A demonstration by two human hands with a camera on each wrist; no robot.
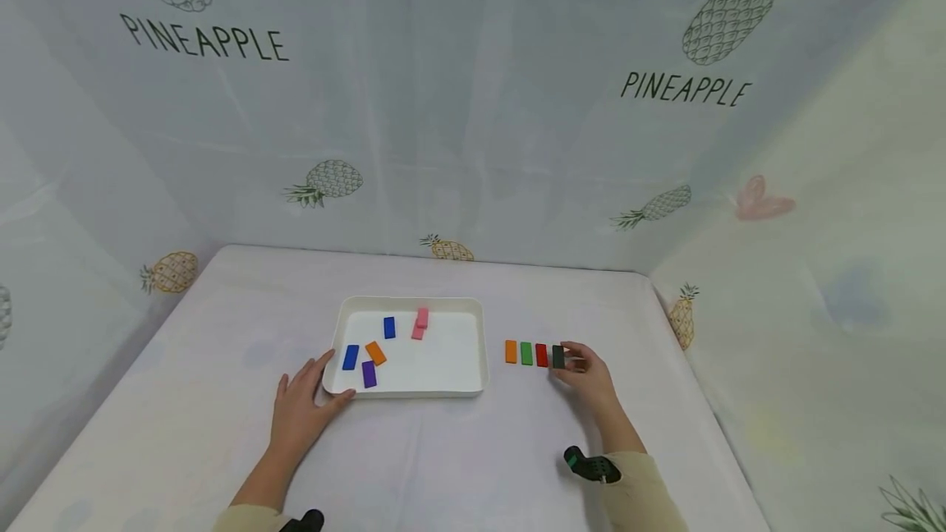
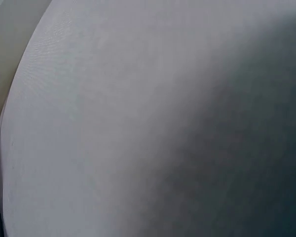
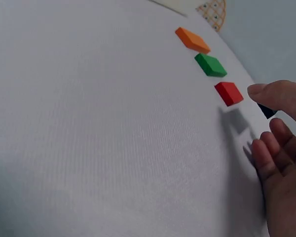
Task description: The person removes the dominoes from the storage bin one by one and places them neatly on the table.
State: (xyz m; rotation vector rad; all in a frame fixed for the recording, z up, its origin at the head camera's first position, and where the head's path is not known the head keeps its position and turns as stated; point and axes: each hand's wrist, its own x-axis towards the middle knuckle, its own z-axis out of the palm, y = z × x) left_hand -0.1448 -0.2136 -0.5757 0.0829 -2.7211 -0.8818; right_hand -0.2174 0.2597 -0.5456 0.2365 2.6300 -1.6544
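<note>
Right hand point(image 1: 589, 378) pinches the black block point(image 1: 557, 357) at 3 o'clock of the red block point(image 1: 542, 355), apparently aligning it; left hand point(image 1: 299, 409), fingers spread, touches the white tray point(image 1: 443, 393) at 8 o'clock; next move likely calls for square release.

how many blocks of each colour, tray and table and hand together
blue blocks: 2
orange blocks: 2
pink blocks: 2
purple block: 1
green block: 1
red block: 1
very dark block: 1
total: 10
</note>
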